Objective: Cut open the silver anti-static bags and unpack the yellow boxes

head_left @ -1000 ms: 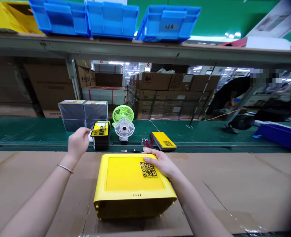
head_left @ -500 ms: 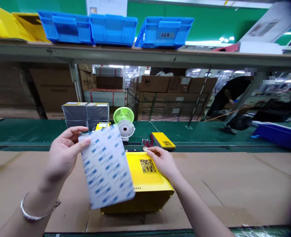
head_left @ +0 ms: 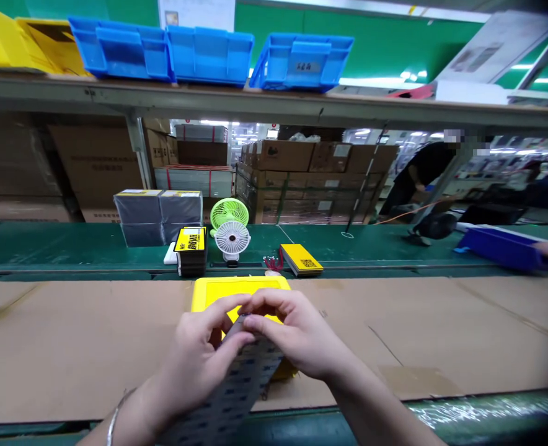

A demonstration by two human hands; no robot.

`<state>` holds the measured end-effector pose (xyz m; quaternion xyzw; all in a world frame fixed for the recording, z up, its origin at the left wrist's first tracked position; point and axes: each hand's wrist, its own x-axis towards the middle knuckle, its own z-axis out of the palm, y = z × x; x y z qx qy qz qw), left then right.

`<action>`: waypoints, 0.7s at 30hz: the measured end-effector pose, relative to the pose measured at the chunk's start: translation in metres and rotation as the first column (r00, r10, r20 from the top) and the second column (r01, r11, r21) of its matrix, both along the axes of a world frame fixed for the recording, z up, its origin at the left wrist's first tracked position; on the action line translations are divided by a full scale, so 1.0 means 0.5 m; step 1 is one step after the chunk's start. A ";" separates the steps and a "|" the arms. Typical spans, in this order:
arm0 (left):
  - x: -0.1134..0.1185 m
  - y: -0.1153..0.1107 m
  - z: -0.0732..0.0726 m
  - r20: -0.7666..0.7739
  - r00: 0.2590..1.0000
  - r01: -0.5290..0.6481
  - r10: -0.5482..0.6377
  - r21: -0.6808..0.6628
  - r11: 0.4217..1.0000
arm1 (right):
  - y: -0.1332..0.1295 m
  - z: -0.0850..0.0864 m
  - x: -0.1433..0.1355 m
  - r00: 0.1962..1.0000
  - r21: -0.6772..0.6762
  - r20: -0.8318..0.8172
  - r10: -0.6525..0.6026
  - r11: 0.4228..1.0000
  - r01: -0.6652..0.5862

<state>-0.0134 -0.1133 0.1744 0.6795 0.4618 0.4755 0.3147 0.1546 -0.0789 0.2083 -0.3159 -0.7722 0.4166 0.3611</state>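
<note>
A: How did the sheet (head_left: 230, 393) look?
B: Thin, greyish, rows of dark blue print, too dim to read. Hung tilted below the fingertips, nearer the camera than the yellow case (head_left: 207, 292), partly hiding it.
A: Hands?
B: Left hand (head_left: 199, 350) had thumb and fingers pinched on the sheet's top edge. Right hand (head_left: 299, 334) pinched it too, fingertips right beside the left's.
A: Surface, room?
B: Case sat on brown cardboard (head_left: 92, 347). Green bench (head_left: 348, 248) behind held a white fan (head_left: 232, 238). Blue bins (head_left: 209, 56) lined the shelf (head_left: 237, 98) above.
</note>
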 end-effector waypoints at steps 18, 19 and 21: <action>0.060 -0.020 -0.056 0.977 0.213 0.853 0.012 -0.192 0.485 | -0.025 -0.026 0.001 0.946 0.713 -0.202 -0.254 0.624 0.320; 0.060 -0.020 -0.053 0.976 0.219 0.854 -0.006 -0.189 0.484 | -0.026 -0.025 0.001 0.947 0.702 -0.196 -0.253 0.638 0.316; 0.060 -0.022 -0.052 0.974 0.223 0.856 -0.030 -0.181 0.484 | -0.029 -0.022 0.002 0.946 0.682 -0.199 -0.258 0.656 0.322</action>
